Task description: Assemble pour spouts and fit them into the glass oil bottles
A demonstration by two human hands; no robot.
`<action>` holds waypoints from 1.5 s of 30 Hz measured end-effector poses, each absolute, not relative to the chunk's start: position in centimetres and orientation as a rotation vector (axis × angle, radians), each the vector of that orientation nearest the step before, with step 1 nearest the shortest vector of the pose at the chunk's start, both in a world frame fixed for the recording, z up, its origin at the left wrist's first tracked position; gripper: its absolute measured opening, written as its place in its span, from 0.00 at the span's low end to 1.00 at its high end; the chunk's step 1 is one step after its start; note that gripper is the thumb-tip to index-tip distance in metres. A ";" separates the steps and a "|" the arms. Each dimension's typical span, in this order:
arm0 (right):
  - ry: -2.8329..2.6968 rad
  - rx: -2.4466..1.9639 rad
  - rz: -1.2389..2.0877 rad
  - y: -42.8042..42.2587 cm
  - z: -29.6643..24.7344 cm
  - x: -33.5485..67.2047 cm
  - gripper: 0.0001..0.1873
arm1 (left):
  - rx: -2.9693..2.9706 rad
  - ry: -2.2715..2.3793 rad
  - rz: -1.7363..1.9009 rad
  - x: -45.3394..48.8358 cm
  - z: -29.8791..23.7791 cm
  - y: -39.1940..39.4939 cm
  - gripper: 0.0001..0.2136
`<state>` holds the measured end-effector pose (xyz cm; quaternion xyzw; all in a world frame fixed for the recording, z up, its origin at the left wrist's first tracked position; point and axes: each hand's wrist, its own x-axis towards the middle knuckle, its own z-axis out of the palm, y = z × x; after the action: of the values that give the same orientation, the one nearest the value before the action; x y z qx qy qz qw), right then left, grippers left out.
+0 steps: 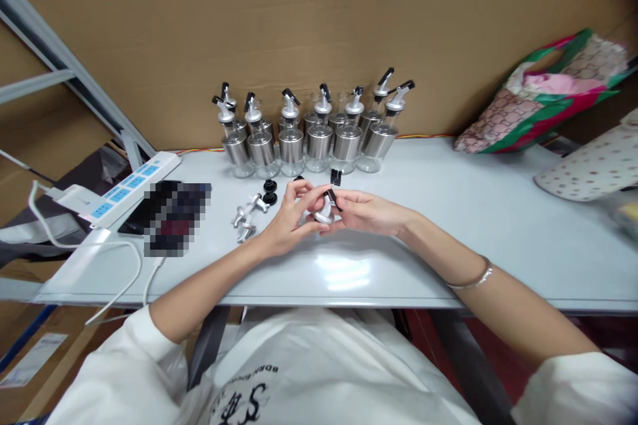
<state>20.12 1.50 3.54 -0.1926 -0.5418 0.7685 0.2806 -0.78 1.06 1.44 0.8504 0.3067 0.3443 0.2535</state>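
Both my hands meet over the middle of the table. Between the fingers of my left hand (292, 220) is a silver pourer spout (325, 214), its round base facing down toward me. My right hand (371, 211) pinches a black lever (333, 198) at the top of that spout. Just beyond the fingers lie small black levers (336, 176). Left of my left hand are several loose silver spout pieces (248, 216) and black ribbed stoppers (270, 192). Another black piece is partly hidden behind my left fingers.
Several glass bottles with steel sleeves (319, 143) and pourers stand along the cardboard back wall. To the left are a power strip (134, 187), a white cable (137, 272) and dark, partly blurred-out devices (174, 219). At right sit a patterned bag (528, 99) and a dotted white object (588, 166).
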 end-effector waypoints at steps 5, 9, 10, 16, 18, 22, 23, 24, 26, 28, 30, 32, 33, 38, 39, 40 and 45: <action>-1.442 -0.480 2.094 1.3 3.9 19.8 0.16 | 2.246 0.722 0.859 -1.0 1.5 1.2 0.27; -1.442 -0.512 2.048 1.1 4.3 19.7 0.17 | 2.219 0.723 0.861 -0.9 1.7 1.1 0.26; -1.444 -0.516 2.041 1.1 4.3 19.6 0.16 | 2.210 0.723 0.870 -0.8 1.8 1.1 0.26; -1.440 -0.575 1.987 0.7 3.6 18.5 0.18 | 2.116 0.797 0.893 -0.4 1.7 0.4 0.31; -1.412 -0.605 1.966 0.6 3.4 18.2 0.19 | 2.121 0.810 0.921 -0.4 1.5 0.4 0.31; -1.315 -0.635 1.992 0.3 3.8 18.0 0.18 | 2.192 0.810 1.007 -0.3 1.2 0.7 0.29; -1.290 -0.638 2.005 0.3 3.9 18.0 0.17 | 2.213 0.805 1.022 -0.3 1.2 0.8 0.27; -1.277 -0.638 2.019 0.3 4.1 18.1 0.17 | 2.234 0.797 1.032 -0.2 1.2 0.9 0.26; -1.295 -0.629 2.052 0.3 4.3 18.1 0.15 | 2.275 0.787 1.028 -0.2 1.4 0.9 0.22; -1.344 -0.626 2.083 0.3 4.4 18.2 0.16 | 2.317 0.790 1.021 -0.2 1.7 0.8 0.16; -1.387 -0.641 2.063 0.4 4.4 18.3 0.17 | 2.353 0.778 1.026 -0.2 2.1 0.6 0.13; -1.449 -0.694 1.956 0.4 4.5 18.3 0.19 | 2.373 0.742 1.042 -0.3 2.3 0.6 0.14; -1.495 -0.728 1.873 0.4 4.5 18.4 0.20 | 2.371 0.726 1.054 -0.3 2.4 0.6 0.16; -1.770 -0.892 1.499 0.5 4.8 18.7 0.25 | 2.232 0.824 1.074 -0.6 2.5 0.7 0.21; -1.825 -0.924 1.453 0.5 4.9 18.8 0.25 | 2.227 0.838 1.059 -0.6 2.5 0.7 0.21; -1.882 -0.950 1.413 0.5 5.0 18.9 0.26 | 2.255 0.822 1.032 -0.6 2.6 0.8 0.20; -1.977 -0.933 1.358 1.0 4.8 19.4 0.26 | 2.547 0.646 0.924 -0.6 2.8 0.8 0.16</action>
<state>19.43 1.04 4.78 -0.3479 -0.7373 0.5067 0.2804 -0.60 0.83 2.83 0.9000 0.2282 0.3265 0.1772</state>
